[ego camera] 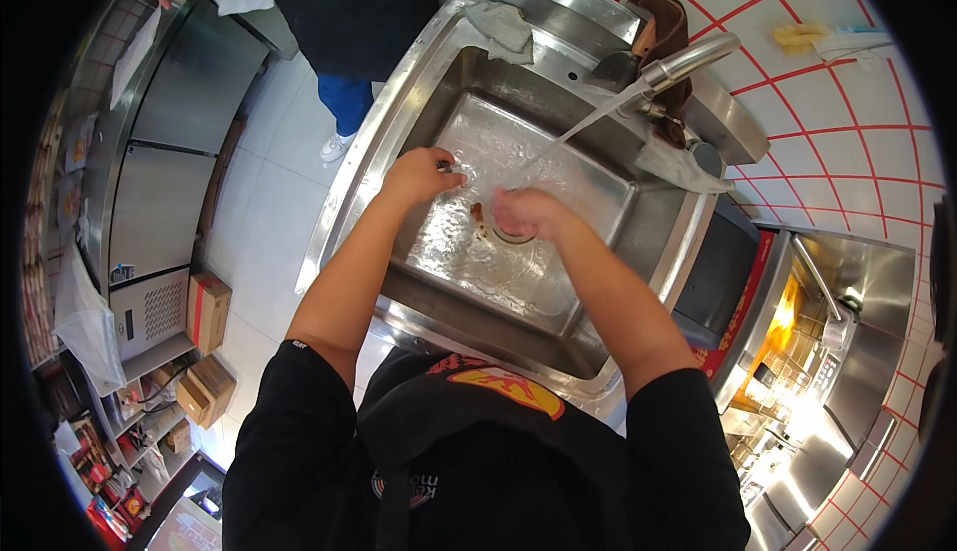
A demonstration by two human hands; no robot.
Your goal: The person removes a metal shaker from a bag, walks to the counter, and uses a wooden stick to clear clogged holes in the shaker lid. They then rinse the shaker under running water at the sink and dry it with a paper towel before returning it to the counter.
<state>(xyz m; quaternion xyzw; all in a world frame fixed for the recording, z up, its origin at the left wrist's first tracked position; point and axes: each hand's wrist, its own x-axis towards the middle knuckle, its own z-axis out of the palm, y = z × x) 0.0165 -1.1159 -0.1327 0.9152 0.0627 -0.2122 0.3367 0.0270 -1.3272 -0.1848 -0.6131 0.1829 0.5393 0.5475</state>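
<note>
Water runs from a metal faucet (691, 63) in a slanting stream into a stainless steel sink (628, 252). My left hand (422, 175) is over the left side of the basin, its thumb and fingers closed on a small dark object (444, 166) that I cannot identify. Low over the drain, my right hand (527, 213) is blurred; its fingers hide part of the drain, and whether it holds anything is unclear. Brown food scraps (477, 213) lie on the wet basin floor between the hands.
Grey cloths (502, 27) and a dark scraper (614, 71) rest on the sink's back ledge. Another cloth (677, 166) hangs at the right corner. A co-worker (344, 12) stands beyond the sink's left side. A fryer (777, 379) stands at right, steel cabinets (161, 199) at left.
</note>
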